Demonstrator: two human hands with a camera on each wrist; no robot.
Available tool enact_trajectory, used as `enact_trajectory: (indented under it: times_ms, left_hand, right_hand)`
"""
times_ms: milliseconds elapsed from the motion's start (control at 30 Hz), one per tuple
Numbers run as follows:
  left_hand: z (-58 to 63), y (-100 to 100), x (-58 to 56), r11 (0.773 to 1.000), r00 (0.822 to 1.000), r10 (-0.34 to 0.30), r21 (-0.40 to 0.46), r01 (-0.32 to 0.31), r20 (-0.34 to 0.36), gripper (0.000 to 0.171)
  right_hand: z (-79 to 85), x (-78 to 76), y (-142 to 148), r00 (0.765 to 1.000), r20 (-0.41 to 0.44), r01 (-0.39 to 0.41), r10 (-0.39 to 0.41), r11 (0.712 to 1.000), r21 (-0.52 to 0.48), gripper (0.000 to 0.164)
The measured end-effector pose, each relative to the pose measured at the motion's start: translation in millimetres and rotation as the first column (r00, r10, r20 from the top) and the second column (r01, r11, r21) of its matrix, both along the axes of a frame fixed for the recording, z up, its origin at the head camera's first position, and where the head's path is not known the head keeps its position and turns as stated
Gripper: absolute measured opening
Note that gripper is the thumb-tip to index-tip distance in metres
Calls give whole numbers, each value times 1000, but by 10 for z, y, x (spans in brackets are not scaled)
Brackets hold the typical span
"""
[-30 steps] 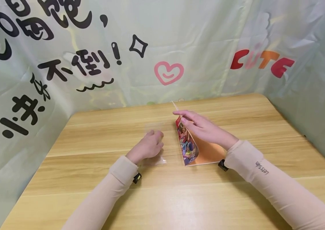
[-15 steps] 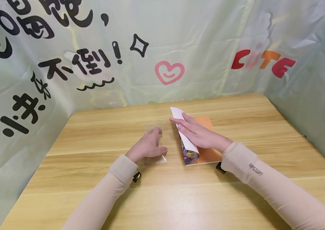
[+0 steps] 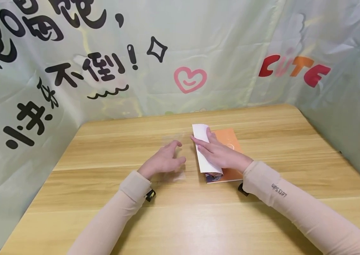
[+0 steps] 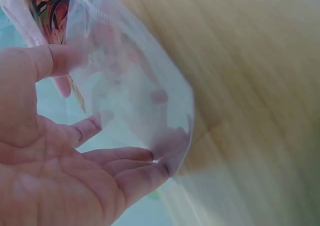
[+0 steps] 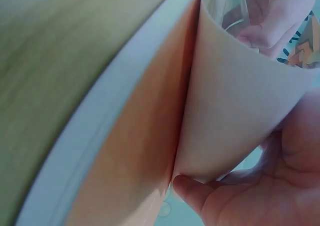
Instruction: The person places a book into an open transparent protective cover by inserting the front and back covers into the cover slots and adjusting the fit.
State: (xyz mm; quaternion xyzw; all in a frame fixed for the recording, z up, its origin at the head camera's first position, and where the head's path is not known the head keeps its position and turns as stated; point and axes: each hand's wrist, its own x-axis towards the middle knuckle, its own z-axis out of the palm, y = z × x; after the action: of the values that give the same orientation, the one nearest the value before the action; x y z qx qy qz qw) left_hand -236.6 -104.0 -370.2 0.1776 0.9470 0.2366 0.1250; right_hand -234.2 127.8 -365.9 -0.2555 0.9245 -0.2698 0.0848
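"Which step is this?"

"Fitting a clear cover, I'd judge: the booklet [image 3: 229, 136] lies on the table [image 3: 192, 219], just right of the plastic sheet [image 4: 172, 93], with its white flap [image 3: 205, 165] curled over toward that sheet."

"How are the hands?"

"The right hand [image 3: 222, 154] lies across the flap, palm down, fingers long and fairly straight. It presses rather than grips. The left hand [image 3: 162, 159] is wide, thumb well apart from the forefinger, over the plastic. From the left wrist, some fingertips blur behind the film and others touch its edge, with no plain pinch."

"And the next move?"

"It probably calls for the left fingers to lift the film's edge while the right steadies the flap, so that paper and plastic can meet without a crease."

"What are they made of?"

"The flap looks like stiff, smooth paper, matt white, bending in a broad round curve rather than a sharp fold. Under it the booklet is flat orange, with a pale edge that shows some thickness. A strip of coloured picture [image 3: 213, 177] peeps out at the near end."

"The plastic?"

"Thin, glossy and see-through, with a straight ridged band near one side. It would likely slip or buckle easily. The tabletop is pale, with long wood grain."
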Motion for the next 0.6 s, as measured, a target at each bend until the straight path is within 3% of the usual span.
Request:
enact_trajectory:
  times_ms: [367, 600]
  left_hand:
    - [-12, -14, -1, 1000, 1000, -13, 9, 13, -17, 63]
    - [-11, -15, 4, 1000, 1000, -8, 18, 8, -10, 68]
  right_hand:
    - [-12, -15, -38, 1000, -17, 1, -1, 1000, 17, 64]
    - [0, -33, -36, 1000, -19, 5, -5, 1000, 13, 59]
